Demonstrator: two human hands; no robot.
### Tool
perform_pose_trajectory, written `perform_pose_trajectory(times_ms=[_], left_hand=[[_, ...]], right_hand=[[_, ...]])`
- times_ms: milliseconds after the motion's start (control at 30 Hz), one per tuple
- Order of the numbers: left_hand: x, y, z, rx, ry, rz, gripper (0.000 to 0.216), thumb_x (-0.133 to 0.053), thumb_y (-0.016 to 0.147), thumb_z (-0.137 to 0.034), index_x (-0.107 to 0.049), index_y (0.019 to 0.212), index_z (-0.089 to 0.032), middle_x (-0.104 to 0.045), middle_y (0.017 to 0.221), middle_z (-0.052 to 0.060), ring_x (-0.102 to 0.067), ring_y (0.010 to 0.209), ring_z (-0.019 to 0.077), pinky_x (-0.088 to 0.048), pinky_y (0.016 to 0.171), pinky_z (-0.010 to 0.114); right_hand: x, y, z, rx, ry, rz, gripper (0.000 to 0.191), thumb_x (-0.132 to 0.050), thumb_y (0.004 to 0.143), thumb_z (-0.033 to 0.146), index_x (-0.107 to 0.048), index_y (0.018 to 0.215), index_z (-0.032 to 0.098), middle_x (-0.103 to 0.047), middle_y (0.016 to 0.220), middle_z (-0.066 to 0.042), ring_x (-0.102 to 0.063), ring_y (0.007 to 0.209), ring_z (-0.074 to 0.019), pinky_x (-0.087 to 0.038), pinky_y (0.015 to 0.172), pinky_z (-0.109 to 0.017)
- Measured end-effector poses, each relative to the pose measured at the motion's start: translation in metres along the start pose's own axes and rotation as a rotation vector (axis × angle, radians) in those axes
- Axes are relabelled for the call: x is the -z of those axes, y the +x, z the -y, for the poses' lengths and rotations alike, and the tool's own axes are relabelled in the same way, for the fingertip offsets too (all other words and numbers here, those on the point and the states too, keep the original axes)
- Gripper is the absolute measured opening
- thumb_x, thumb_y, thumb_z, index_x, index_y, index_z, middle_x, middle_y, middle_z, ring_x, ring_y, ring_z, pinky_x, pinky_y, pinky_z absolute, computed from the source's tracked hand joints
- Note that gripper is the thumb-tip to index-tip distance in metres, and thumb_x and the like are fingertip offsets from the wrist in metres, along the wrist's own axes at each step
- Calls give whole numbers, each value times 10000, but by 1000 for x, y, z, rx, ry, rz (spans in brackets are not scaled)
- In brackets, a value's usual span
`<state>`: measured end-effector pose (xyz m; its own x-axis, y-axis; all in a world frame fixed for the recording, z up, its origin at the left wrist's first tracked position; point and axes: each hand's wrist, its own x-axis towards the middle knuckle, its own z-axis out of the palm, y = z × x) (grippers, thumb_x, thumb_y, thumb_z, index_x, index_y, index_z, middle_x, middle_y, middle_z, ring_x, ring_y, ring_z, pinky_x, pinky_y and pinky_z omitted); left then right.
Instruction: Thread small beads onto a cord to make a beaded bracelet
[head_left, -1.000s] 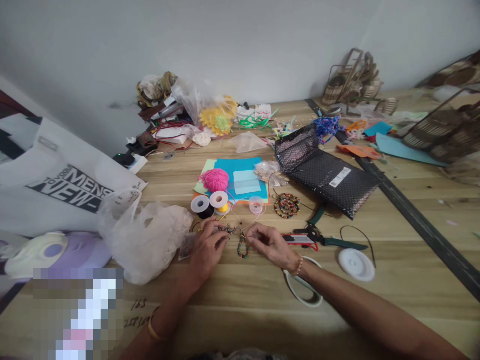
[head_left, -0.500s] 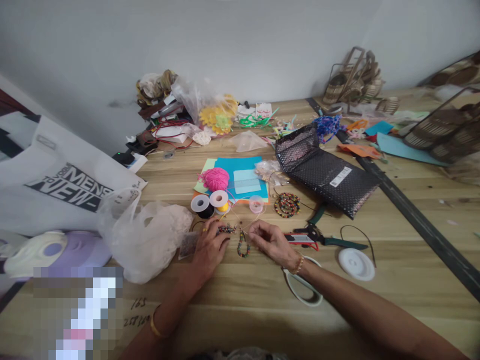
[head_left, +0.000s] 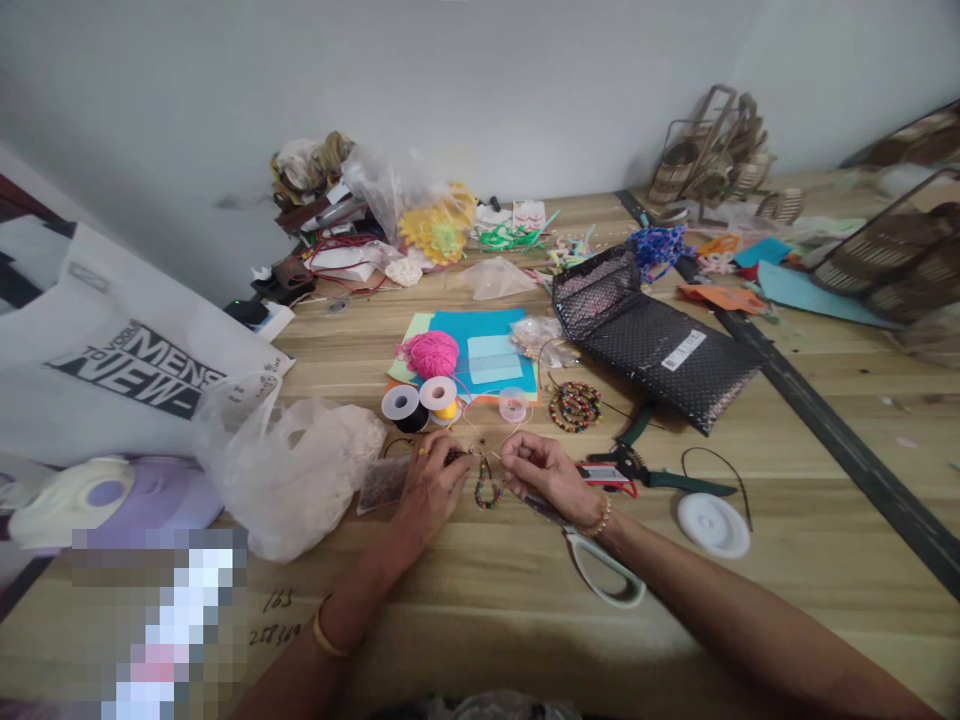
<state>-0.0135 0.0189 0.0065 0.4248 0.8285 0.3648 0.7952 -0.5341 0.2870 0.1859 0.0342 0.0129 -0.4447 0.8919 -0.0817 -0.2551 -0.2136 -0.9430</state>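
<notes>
My left hand [head_left: 436, 480] has its fingers closed over a dark beaded string [head_left: 453, 457], most of which they cover. A short loop of multicoloured beads [head_left: 488, 492] hangs onto the table between my hands. My right hand [head_left: 546, 474] is closed in a pinch on a thin pale thread [head_left: 491, 457] that runs across towards the left fingertips. Just beyond lie a small pink spool [head_left: 513, 404], a spool of black thread [head_left: 405, 410] and a spool of yellow thread [head_left: 442, 400]. White-handled scissors [head_left: 607, 575] lie partly under my right wrist.
A coil of beads [head_left: 575, 406], green-handled pruners [head_left: 637, 466], a red cutter [head_left: 606, 477] and a white spool [head_left: 713, 526] lie to the right. Behind them is a black bubble mailer [head_left: 660, 345]. Pink yarn [head_left: 431, 356] rests on coloured paper [head_left: 480, 328]. A plastic bag [head_left: 292, 490] stands left.
My left fingers have shifted slightly right and now cover more of the beaded string. The right hand stays close by, still pinching the thread. The view has moved slightly.
</notes>
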Motion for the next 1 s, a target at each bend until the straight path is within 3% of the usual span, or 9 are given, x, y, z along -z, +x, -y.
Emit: perform_pose_trajectory(times_ms=[233,633,1000], left_hand=[[0,2,-1,18,21,19,155,-542,854,-148,-677,897,-211,-590,931,59,-480,1039,239,-448,897,425],[-3,1,0,43,1,11,148,-533,858,-142,-672,853,-192,-599,922,62,-496,1032,229,-451,906,428],[12,-6,10,27,-51,11,156,-604,778,-104,-685,869,-201,-595,1013,78,-458,1141,268,-444,956,469]], right_hand=[[1,3,-6,-13,9,-109,356,-709,720,465,-523,737,162,-532,526,48,-443,404,-59,-354,407,-179],[0,3,-5,0,-37,-101,365,-688,733,486,-522,745,161,-548,526,43,-461,407,-64,-367,414,-185],[1,2,-6,4,-46,-105,369,-686,736,492,-521,746,163,-538,512,45,-450,400,-65,-362,407,-190]])
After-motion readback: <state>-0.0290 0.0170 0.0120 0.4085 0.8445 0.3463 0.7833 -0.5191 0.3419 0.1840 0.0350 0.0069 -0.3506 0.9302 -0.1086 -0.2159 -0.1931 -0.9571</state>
